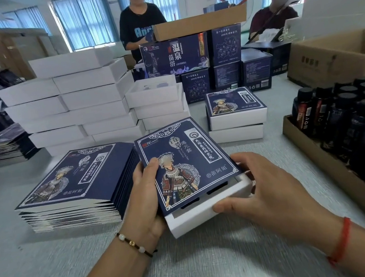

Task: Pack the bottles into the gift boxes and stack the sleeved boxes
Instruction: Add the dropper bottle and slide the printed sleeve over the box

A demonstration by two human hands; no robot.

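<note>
A white gift box lies on the table in front of me, its near end sticking out of a dark blue printed sleeve. Dark bottles show in the gap under the sleeve's edge. My left hand grips the sleeve's left side, thumb on top. My right hand holds the white box's near right corner, thumb on its front wall. Behind stands a stack of sleeved boxes, the top one in a blue sleeve. Dark capped bottles fill a cardboard tray at the right.
A pile of flat blue sleeves lies left of the box. White empty boxes are stacked behind it. Blue cartons and brown cardboard boxes stand farther back, where two people work.
</note>
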